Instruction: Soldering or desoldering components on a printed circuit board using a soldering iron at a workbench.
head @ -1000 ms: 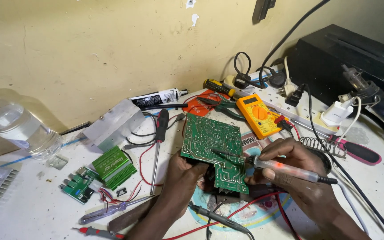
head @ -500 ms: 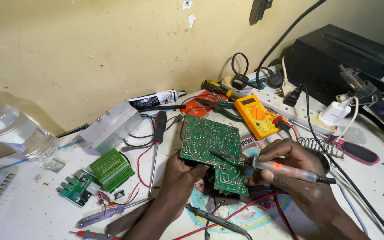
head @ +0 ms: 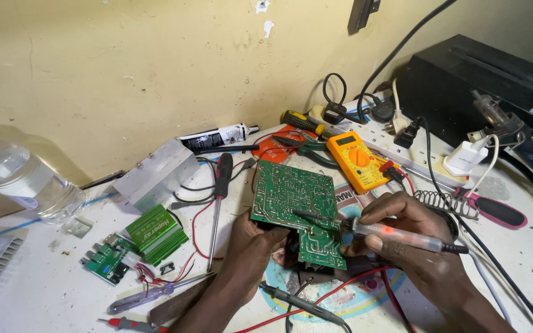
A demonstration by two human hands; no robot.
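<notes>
Head view: a green circuit board point(head: 291, 200) is propped at the middle of a cluttered white bench point(head: 44, 296), solder side up, tilted toward the wall. Its lower left edge is gripped by the left hand point(head: 251, 237), fingers curled shut around the edge from beneath. A soldering iron point(head: 396, 235) is pinched like a pen in the closed fingers of the right hand point(head: 402, 225), and its tip is laid on the board's lower middle, pointing toward 9 o'clock. Judging by this, work on the joints is under way, not finished; how many joints are done cannot be told.

At 1 o'clock from the board an orange multimeter point(head: 356, 160) is seen, at 9 o'clock a red-handled screwdriver point(head: 220, 191), and farther toward 8 o'clock a small green module point(head: 155, 233). A clear plastic bottle point(head: 23, 182) lies at the far left.
</notes>
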